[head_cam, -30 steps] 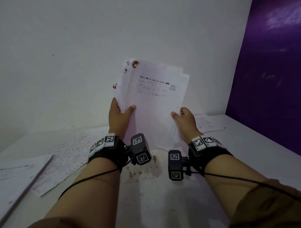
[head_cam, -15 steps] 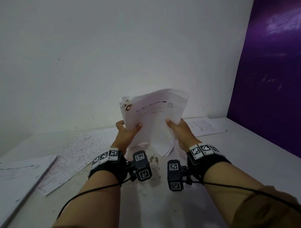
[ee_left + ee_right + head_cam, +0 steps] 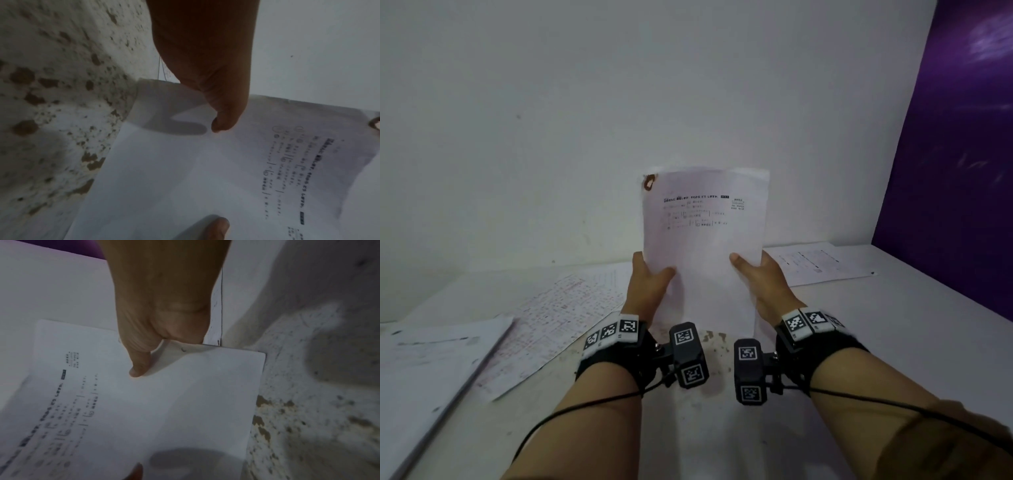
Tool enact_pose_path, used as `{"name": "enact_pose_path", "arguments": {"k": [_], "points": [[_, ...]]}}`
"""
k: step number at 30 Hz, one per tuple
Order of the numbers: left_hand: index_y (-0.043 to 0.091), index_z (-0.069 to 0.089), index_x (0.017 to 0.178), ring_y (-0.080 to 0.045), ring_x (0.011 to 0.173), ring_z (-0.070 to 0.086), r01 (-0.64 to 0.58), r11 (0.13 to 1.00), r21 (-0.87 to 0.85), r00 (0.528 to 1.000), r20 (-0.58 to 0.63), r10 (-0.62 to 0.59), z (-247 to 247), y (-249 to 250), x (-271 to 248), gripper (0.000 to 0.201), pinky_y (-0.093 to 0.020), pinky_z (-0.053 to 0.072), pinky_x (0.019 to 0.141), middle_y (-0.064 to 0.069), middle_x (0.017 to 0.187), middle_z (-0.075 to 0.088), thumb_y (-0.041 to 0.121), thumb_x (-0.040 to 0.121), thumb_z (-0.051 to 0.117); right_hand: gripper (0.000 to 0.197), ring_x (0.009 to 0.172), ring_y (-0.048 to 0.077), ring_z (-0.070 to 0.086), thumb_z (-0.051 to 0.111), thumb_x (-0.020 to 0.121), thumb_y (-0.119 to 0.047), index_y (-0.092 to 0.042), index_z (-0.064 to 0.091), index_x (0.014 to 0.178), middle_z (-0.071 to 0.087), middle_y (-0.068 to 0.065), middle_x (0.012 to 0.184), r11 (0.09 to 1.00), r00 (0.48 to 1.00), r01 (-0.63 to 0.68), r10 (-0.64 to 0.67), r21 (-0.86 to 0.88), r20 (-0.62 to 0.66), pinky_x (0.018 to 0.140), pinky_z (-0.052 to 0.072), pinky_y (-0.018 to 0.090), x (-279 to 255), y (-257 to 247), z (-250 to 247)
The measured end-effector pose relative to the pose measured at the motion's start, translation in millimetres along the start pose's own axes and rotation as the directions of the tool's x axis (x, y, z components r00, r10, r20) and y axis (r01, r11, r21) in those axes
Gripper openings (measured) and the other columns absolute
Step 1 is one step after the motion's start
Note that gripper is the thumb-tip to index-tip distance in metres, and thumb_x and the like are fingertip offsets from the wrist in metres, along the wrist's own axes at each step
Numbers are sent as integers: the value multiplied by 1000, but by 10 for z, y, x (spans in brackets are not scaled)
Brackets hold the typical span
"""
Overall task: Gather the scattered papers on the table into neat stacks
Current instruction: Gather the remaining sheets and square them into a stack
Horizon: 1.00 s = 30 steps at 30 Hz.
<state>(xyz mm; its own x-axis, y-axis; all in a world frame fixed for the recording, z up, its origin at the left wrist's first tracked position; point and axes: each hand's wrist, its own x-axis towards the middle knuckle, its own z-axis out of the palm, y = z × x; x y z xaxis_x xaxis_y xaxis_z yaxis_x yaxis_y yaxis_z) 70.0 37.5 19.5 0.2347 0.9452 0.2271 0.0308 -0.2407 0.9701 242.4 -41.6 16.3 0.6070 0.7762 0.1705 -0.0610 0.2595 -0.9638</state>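
Note:
A bundle of white printed papers [image 3: 703, 240] stands upright on its bottom edge on the table [image 3: 893, 342], edges squared. My left hand [image 3: 650, 277] pinches its left edge, thumb on the front sheet. My right hand [image 3: 751, 270] pinches the right edge in the same way. The left wrist view shows the left thumb [image 3: 224, 120] pressed on the papers [image 3: 205, 178]. In the right wrist view the right thumb [image 3: 141, 365] lies on the papers [image 3: 164, 410], whose lower edge meets the stained tabletop [image 3: 298, 418].
A densely printed sheet [image 3: 551, 322] lies flat to the left, with another white sheet [image 3: 431, 363] at the near left edge. One printed page [image 3: 818, 262] lies at the back right. A purple wall [image 3: 962, 154] bounds the right side; a white wall stands behind.
The papers were uneven and bent half a second ago. Now they stand straight and aligned, bottom edge on the table, and both hands sit lower on the sides.

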Motion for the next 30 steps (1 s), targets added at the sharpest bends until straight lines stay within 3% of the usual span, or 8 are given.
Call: {"name": "enact_pose_path", "arguments": {"k": [3, 10, 13, 17, 18, 21, 26, 30], "points": [[5, 41, 119, -28, 94, 56, -24, 1000, -17, 996, -92, 22, -81, 6, 45, 34, -37, 47, 76, -10, 105, 55, 8, 87, 52, 24, 98, 19, 68, 67, 88, -16, -15, 64, 112, 71, 4, 109, 1000, 999, 27, -27, -1, 29, 84, 55, 31, 7, -30, 75], [5, 37, 125, -32, 98, 55, 77, 993, 86, 996, -57, -72, -248, -121, 69, 38, -48, 49, 90, -19, 119, 54, 6, 87, 43, 37, 111, 24, 62, 54, 97, -20, -11, 54, 132, 64, 6, 123, 980, 994, -9, 30, -199, 103, 96, 50, 37, -45, 62, 258], [3, 37, 123, -31, 92, 53, 55, 985, 161, 993, -112, -37, -504, -79, 127, 36, -41, 47, 82, -22, 117, 55, 7, 88, 41, 36, 105, 19, 61, 49, 98, -19, -14, 52, 134, 63, 2, 121, 972, 988, 14, 22, -235, 150, 91, 49, 31, -57, -41, 432], [2, 36, 130, -31, 91, 52, 90, 955, 283, 971, -238, -21, -1079, 20, 209, 41, -35, 40, 76, -25, 120, 57, 9, 90, 43, 29, 83, 16, 63, 44, 98, -21, -18, 59, 123, 67, 2, 107, 968, 962, -3, 72, -253, 262, 70, 52, 26, -128, -143, 876], [2, 35, 132, -33, 96, 54, 107, 944, 312, 964, -264, -22, -1254, 33, 217, 43, -34, 38, 77, -26, 122, 56, 10, 91, 43, 28, 80, 19, 62, 43, 98, -20, -17, 60, 120, 67, 3, 101, 967, 950, -18, 96, -256, 297, 66, 52, 30, -165, -136, 1026], [4, 35, 136, -39, 113, 55, 165, 919, 358, 935, -354, -30, -1792, 47, 198, 47, -38, 42, 85, -25, 128, 55, 9, 90, 44, 22, 66, 16, 57, 41, 97, -17, -16, 58, 112, 61, 2, 84, 962, 910, -66, 167, -264, 380, 47, 43, 21, -314, -46, 1527], [13, 41, 139, -37, 125, 48, 255, 851, 459, 841, -540, 40, -2615, 4, 67, 54, -41, 39, 104, -20, 138, 46, 12, 86, 50, 29, 87, 24, 61, 39, 97, -11, -13, 57, 120, 64, 10, 110, 958, 835, -197, 275, -208, 476, 62, 50, 28, -625, 214, 2366], [11, 53, 131, -36, 120, 52, 270, 821, 504, 812, -577, 87, -3089, -32, -94, 46, -40, 43, 104, -20, 134, 50, 12, 85, 51, 24, 91, 29, 62, 37, 97, -10, -16, 55, 112, 64, 13, 112, 931, 752, -294, 364, -215, 549, 67, 53, 35, -937, 418, 2924]]}}
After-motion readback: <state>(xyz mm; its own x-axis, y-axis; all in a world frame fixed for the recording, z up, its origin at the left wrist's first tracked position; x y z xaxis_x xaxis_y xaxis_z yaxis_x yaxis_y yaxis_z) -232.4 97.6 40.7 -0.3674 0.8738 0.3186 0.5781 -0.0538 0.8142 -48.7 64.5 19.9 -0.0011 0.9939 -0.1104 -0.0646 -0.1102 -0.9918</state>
